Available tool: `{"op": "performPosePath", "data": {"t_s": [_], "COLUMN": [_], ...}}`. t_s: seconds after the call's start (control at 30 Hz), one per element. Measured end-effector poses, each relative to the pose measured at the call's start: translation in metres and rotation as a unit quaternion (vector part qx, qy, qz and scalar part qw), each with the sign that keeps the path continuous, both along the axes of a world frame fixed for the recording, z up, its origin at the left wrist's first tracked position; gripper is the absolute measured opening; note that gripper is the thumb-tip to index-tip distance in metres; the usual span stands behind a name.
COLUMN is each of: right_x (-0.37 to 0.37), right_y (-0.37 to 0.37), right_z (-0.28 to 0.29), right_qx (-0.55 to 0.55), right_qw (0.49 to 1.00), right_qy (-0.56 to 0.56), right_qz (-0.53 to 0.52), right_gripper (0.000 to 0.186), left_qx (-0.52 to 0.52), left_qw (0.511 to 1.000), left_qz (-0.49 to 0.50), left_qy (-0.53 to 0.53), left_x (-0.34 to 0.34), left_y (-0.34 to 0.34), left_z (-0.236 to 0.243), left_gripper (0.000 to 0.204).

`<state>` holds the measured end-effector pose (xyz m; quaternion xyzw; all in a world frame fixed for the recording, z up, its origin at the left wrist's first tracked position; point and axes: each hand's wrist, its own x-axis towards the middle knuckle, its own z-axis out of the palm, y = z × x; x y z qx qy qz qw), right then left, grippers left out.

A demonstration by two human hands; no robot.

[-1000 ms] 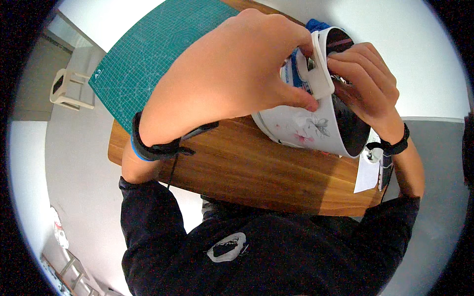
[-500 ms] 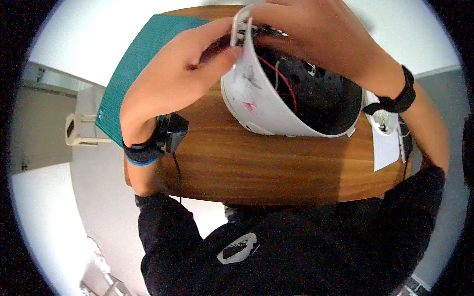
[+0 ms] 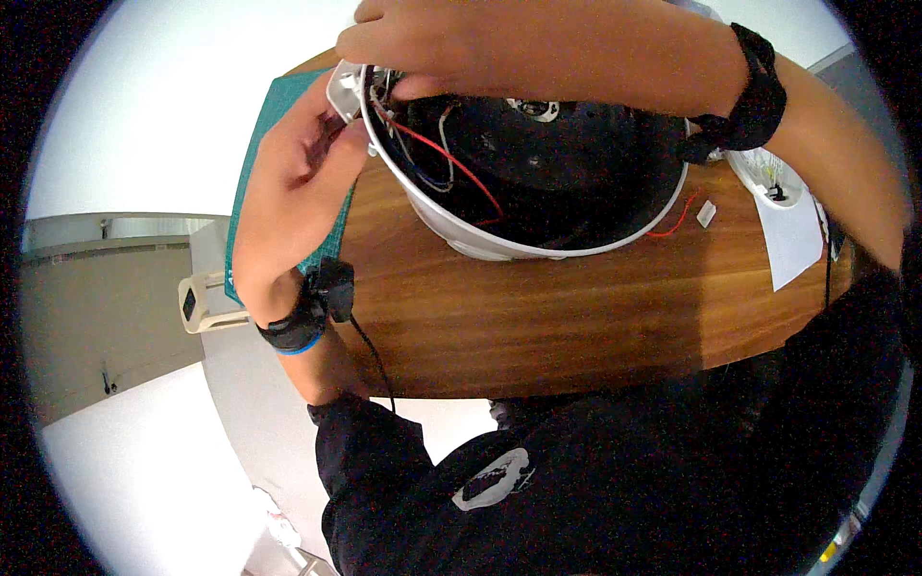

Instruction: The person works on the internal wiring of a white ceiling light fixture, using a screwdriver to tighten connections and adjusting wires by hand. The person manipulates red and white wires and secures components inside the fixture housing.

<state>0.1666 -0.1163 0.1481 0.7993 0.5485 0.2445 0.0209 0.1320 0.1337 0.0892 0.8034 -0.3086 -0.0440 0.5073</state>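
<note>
A white round appliance housing [image 3: 576, 252] with a blackened inside lies tilted on the table, its open side toward me. A red wire [image 3: 451, 156] and thinner pale wires run along its inner left wall. My left hand [image 3: 293, 187] grips the white side handle [image 3: 342, 93] at the left end of the rim, thumb on the near side. My right hand [image 3: 413, 46] reaches across the top of the opening to that same end. Its fingers are curled at the rim by the wires; what they hold is hidden.
A green cutting mat [image 3: 277, 110] lies at the left of the wooden table [image 3: 538, 317]. Right of the housing are a loose red wire [image 3: 676, 223], a small white piece [image 3: 706, 213], white paper [image 3: 792, 245] and a white part with wiring [image 3: 765, 176]. A black cable [image 3: 376, 360] hangs from my left wrist.
The housing has turned so that more of its dark inside faces me, and the printed outer wall has gone from sight. Both hands have shifted left with it. The loose red wire now shows.
</note>
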Motion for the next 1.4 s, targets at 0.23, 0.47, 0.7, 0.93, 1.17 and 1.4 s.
{"op": "performPosePath", "data": {"t_s": [0.23,0.47,0.7,0.93,1.17,1.4], "right_x": [0.012,-0.006,-0.028,-0.013,-0.007,-0.018], "right_y": [-0.009,-0.014,-0.014,-0.005,-0.005,-0.011], "right_z": [-0.015,0.010,0.013,0.011,0.012,0.018], "right_qx": [0.093,0.000,-0.075,-0.059,-0.109,-0.040], "right_qw": [0.987,1.000,0.996,0.995,0.982,0.981], "right_qy": [-0.100,0.029,-0.026,0.059,0.114,0.178], "right_qz": [0.085,-0.004,-0.046,-0.056,-0.106,-0.073], "right_gripper": [0.012,0.014,0.016,0.019,0.023,0.025], "left_qx": [-0.019,-0.019,-0.025,-0.008,0.017,0.013], "left_qw": [1.000,0.999,0.999,1.000,1.000,0.999], "left_qz": [0.000,0.040,0.035,-0.002,-0.016,-0.034], "left_qy": [-0.018,-0.003,0.028,0.007,-0.002,0.013], "left_x": [0.001,0.000,-0.002,-0.004,0.002,-0.006], "left_y": [-0.010,0.000,0.007,0.008,0.012,0.006], "left_z": [0.000,-0.016,-0.024,-0.025,-0.025,-0.018], "left_gripper": [0.037,0.041,0.046,0.049,0.050,0.057]}}
